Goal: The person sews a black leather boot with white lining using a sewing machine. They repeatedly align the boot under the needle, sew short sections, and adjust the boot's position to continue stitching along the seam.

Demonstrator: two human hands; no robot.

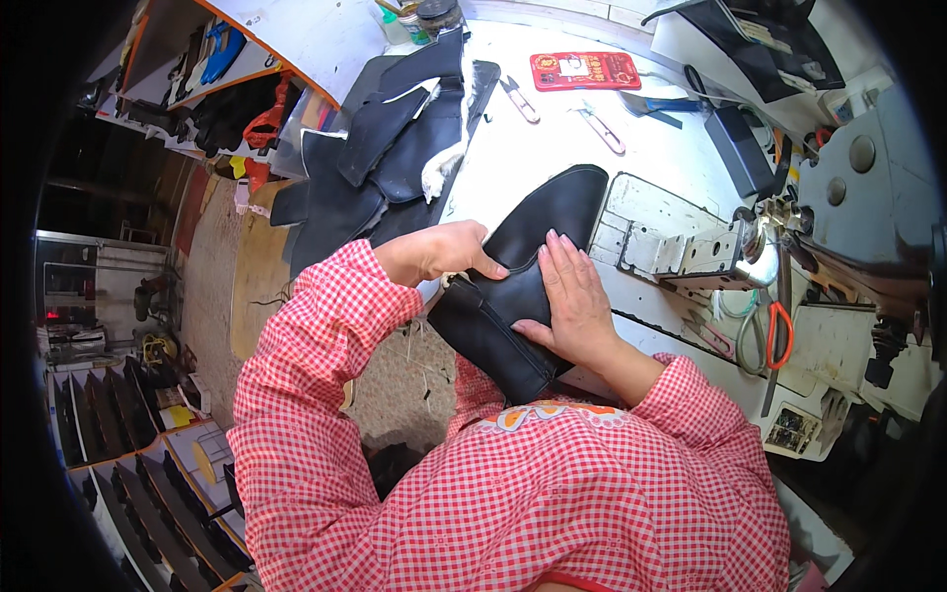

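A black leather boot upper (528,237) lies over the near edge of the white worktable, its lower end close to my body. It has stitched seams, and a pale lining shows at one edge. My left hand (444,252) grips its left edge, with the thumb on top and the other fingers partly hidden. Flat on the right side of the leather rests my right hand (577,306), fingers stretched out together and thumb apart. Beyond my left hand is a pile of black leather pieces (395,138), some with white fleecy lining.
A sewing machine (868,178) stands at the right, its narrow arm (681,237) beside the leather. Two thread snips (602,130) and a red rectangular item (585,71) lie farther back. Orange-handled scissors (779,335) hang near the machine. Shelves (148,493) with dark pieces fill the lower left.
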